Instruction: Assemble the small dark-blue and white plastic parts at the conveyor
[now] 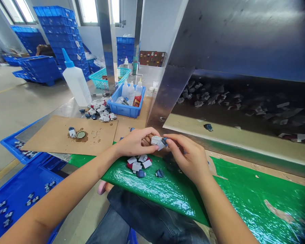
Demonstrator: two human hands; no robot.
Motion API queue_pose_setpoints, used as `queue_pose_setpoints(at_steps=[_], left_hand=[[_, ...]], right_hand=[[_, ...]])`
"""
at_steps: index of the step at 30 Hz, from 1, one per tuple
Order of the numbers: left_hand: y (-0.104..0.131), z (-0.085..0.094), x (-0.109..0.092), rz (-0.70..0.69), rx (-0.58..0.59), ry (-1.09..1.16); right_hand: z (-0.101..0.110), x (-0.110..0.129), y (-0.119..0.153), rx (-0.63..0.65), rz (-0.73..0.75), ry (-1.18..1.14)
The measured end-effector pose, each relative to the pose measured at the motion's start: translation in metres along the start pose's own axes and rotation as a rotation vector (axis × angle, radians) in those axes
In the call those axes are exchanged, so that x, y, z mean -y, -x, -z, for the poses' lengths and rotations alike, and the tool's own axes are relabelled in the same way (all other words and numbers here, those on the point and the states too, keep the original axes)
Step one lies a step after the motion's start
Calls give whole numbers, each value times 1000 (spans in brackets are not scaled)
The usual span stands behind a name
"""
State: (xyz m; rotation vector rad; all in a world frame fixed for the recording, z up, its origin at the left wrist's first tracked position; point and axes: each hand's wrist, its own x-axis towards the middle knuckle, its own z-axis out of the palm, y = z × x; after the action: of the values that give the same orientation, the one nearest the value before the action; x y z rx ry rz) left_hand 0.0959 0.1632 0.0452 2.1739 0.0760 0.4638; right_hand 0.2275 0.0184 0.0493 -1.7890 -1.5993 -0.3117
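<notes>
Nearest, two bare forearms reach in from the bottom edge over a green plastic sheet [244, 189] that covers the bench, with open green surface to the right of the hands. Both hands meet above the sheet's far edge. The left hand [134, 142] and right hand [188, 157] pinch one small white and grey block [157, 141] between their fingertips, fingers closed round it, the right hand at its dark blue end. Just below the grip, on the sheet, lies a loose cluster of similar small pieces [139, 164], white, dark blue and one red. Beyond and left of the grip a brown card [53, 135] carries a round lid. Farther off stand a white squeeze bottle [76, 81], a heap of more pieces [100, 110] and a blue tray [127, 109] of small bottles. Right of the grip, a steel chute [231, 44] rises close.
</notes>
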Motion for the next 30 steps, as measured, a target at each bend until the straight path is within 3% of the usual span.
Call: queue_pose_setpoints(at_steps=[17,25,30], left_hand=[[-1,0,-3,21,-1,45],[-1,0,-5,40,-41,45],[-3,0,-4,138,-38,36]], right_hand=[[1,3,-1,55,-161,-99],[-1,1,-1,66,-132,-40],[1,3,-2,19,-218,-48]])
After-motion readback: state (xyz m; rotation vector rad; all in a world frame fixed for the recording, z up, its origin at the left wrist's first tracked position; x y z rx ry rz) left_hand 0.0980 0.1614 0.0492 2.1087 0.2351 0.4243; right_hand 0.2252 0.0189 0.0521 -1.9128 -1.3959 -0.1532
